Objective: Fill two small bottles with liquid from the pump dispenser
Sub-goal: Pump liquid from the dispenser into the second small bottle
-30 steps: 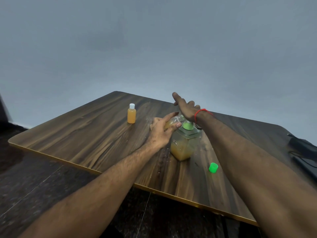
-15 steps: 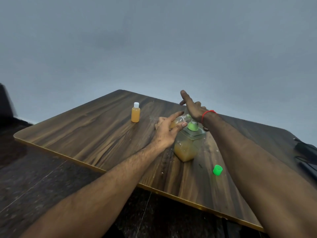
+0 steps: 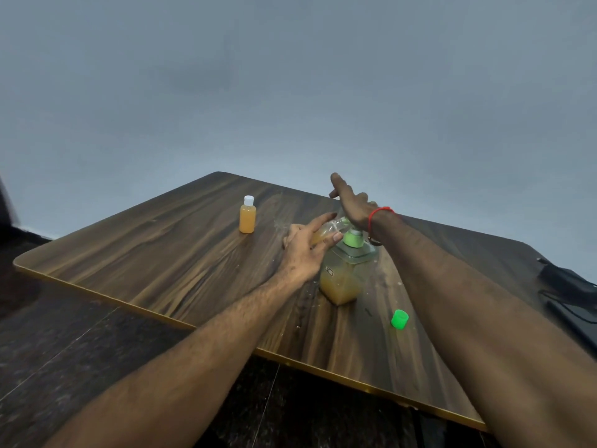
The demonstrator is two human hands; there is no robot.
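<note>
Gripping a small clear bottle [image 3: 328, 230], the left hand [image 3: 307, 250] is curling fingers and thumb round it, tilted w/ its mouth toward the green pump head [image 3: 352, 237] of the dispenser [image 3: 342, 276]. Bottle is showing orange liquid in its lower part; the mouth itself is hidden behind the fingers, so can't tell if it's touching the nozzle. Right hand [image 3: 352, 202] is lying flat over the pump top, fingers straight & stretched fwd, palm pressing down on it, holding nothing; a red thread band [image 3: 379, 215] is sitting on that wrist. Dispenser is standing upright on the wooden bench [image 3: 181, 263], roughly mid-bench, clear body approx. half full of orange liquid w/ a small label on the near-left face. Second small bottle [image 3: 247, 218] is standing upright well to the left and farther back, white cap on, full of orange liquid, apart from both hands. Loose green cap [image 3: 399, 319] is lying on the bench near the right forearm, nearer than the dispenser. Small droplets are dotting the bench around the dispenser. Dark cables/gear [image 3: 568, 286] are sitting at the bench's far right edge, blurred.
</note>
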